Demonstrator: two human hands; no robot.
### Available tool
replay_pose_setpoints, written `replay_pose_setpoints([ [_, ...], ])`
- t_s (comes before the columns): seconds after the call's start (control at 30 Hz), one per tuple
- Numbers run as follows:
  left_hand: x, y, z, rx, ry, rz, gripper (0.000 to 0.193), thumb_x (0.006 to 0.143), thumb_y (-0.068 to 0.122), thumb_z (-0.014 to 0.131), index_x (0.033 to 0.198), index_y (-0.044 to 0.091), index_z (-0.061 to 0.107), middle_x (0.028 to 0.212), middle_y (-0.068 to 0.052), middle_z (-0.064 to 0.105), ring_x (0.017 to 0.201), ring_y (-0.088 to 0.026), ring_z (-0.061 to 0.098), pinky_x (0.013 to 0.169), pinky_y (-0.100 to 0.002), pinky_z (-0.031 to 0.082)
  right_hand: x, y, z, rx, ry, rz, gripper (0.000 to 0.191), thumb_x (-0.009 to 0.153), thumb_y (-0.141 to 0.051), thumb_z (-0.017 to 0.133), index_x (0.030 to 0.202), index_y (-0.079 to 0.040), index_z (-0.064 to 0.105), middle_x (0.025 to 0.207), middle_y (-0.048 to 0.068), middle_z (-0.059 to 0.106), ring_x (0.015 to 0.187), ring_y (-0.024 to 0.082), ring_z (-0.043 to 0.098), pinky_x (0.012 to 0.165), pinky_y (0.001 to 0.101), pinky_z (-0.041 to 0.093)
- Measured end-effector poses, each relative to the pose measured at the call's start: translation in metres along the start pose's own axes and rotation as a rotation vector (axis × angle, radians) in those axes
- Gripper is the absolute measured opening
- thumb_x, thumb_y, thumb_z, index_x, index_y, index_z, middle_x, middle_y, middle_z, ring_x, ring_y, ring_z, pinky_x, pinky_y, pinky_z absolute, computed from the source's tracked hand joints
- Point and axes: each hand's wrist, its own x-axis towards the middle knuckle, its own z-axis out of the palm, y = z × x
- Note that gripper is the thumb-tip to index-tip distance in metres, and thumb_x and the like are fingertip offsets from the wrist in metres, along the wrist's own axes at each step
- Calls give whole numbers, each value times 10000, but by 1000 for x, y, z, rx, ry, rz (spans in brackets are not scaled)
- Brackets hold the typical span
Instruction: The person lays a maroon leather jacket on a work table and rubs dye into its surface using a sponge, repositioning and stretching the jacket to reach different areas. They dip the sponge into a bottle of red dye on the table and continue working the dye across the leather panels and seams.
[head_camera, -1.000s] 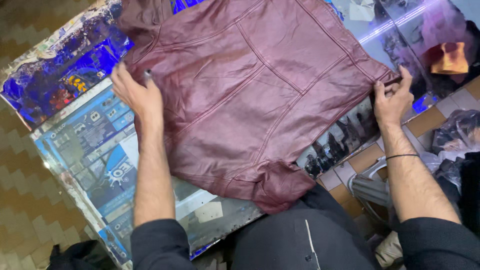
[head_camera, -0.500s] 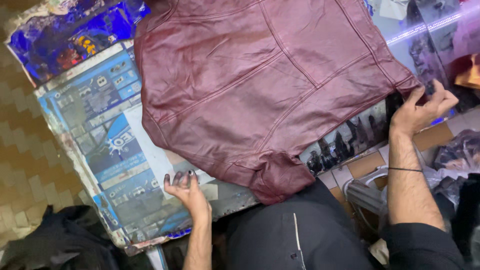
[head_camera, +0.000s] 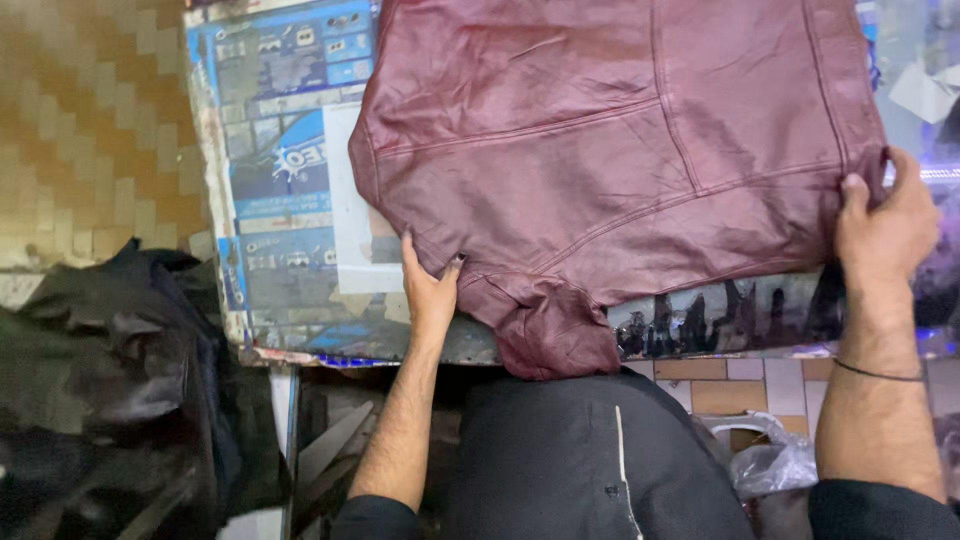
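While spread flat, maroon leather jacket (head_camera: 620, 160), left hand (head_camera: 430, 290), right hand (head_camera: 885, 225) gripping edges

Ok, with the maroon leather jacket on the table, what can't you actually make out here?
- Maroon jacket: head view, its upper part is cut off by the top edge.
- Left hand: fingertips tucked under the jacket's hem.
- Right hand: fingers curled around the jacket's edge, tips hidden.
- Table: surface under the jacket is covered.
- Black heap: too dark to identify.

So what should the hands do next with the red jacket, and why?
Probably pull the maroon leather jacket flat. The left hand grips its lower edge and the right hand pinches the far side, yet a bunched fold droops over the edge of the table and creases remain.
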Motion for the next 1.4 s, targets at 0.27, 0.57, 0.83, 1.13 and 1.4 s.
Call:
replay_pose_setpoints([
  [0.27,-35,48,7,266,-84,-218,958,714,194,898,1514,53,389,1436,-268,446,1342,-437,467,1098,-470,418,7,51,-21,44,-50,71,588,921,-153,833,1449,-52,592,1149,205,624,1066,393,604,929,502,471],
  [0.57,-46,141,133,571,-181,646,522,948,90,768,1444,151,613,1676,-80,358,1613,-296,271,1344,-477,255,11,-59,-19,285,-240,-581,699,973,-180,764,1587,-69,448,1649,248,392,1532,445,365,1270,559,275],
  [0.83,-53,152,161,611,-485,624,809,840,418,732,1532,102,457,1643,-195,259,1526,-431,177,1210,-664,131,26,-13,-27,310,-312,-497,844,950,-204,707,1660,-45,277,1726,263,269,1621,456,193,1281,673,45],
  [1.13,-50,185,220,425,-388,668,610,852,220,764,1422,90,589,1664,-173,319,1570,-384,217,1258,-630,167,-34,187,-117,-248,137,117,571,924,-296,777,1404,-24,628,1510,288,442,1388,510,375,1099,638,304],
  [1.4,-14,196,263,399,-365,769,597,852,312,761,1380,71,622,1602,-160,372,1525,-372,254,1225,-637,169,-46,270,-80,-185,69,160,469,964,-246,737,1345,-29,572,1254,208,632,1200,454,569,1026,578,446],
])
